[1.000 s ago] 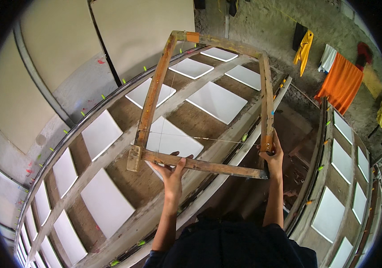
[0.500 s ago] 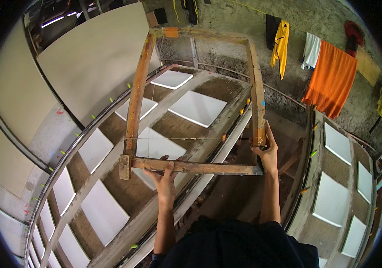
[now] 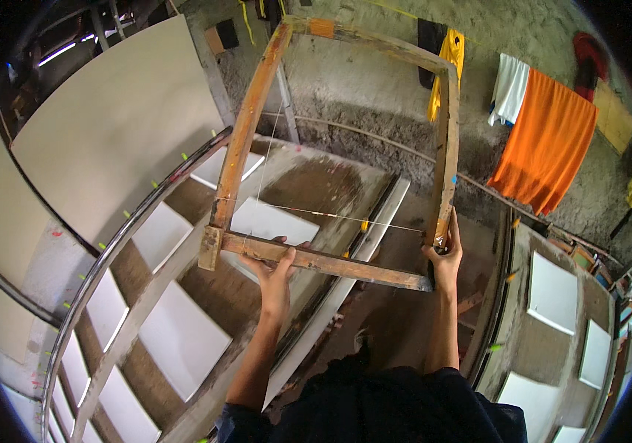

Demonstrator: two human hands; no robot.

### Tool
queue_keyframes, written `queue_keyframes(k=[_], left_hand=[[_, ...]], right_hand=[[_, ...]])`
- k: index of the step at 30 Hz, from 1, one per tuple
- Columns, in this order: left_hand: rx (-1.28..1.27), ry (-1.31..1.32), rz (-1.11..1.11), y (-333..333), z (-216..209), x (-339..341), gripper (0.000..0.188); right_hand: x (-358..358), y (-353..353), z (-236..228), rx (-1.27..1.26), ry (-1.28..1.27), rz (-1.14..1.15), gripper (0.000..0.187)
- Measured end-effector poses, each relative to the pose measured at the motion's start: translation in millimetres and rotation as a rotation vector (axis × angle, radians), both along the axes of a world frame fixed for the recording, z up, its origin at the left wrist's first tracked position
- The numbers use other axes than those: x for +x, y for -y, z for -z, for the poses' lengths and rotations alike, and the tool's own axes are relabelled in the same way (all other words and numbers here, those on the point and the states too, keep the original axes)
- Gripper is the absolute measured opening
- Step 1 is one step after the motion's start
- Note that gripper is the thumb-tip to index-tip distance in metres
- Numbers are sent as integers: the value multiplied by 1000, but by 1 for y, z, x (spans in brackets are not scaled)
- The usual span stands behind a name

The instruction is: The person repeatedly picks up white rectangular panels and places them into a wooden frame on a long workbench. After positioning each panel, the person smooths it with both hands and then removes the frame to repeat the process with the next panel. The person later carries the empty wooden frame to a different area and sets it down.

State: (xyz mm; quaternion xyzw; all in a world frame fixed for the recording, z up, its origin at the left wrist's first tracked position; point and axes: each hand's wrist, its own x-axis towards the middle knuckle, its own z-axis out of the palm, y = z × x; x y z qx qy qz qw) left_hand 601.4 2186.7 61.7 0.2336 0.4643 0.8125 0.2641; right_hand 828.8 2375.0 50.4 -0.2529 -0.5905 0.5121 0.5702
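Observation:
A worn wooden frame (image 3: 353, 269), four-sided and stained with paint, is held up in front of me, tilted down to the right. My left hand (image 3: 275, 277) grips its near bar left of the middle, thumb on my side and fingers behind the wood. At the lower right corner my right hand (image 3: 446, 258) is closed around the right-hand bar. A thin, knotted string (image 3: 331, 215) runs across the opening, and a second thin line crosses it near the left side. The table beyond shows through the opening.
A long table (image 3: 316, 177) with several white sheets (image 3: 184, 340) stretches along the left. Another table (image 3: 520, 299) with white sheets stands at the right, beyond a gap of floor. An orange cloth (image 3: 545, 140) and other garments hang by the rough wall. Large pale boards (image 3: 120, 96) stand at the left.
The frame has risen and turned so its right end sits lower, still in both my hands. My view has shifted, and the sheets show in different places.

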Motion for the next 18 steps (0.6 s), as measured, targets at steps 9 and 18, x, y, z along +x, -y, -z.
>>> queue_keyframes(k=[9,18], left_hand=[[306,229,8,-221,-19,-28,103],[523,282,-58,-392,-43,-26,95]], right_hand=[[-9,-171,-39,265,52,236,81],[1,-340,-79,232,-159,-21,77]])
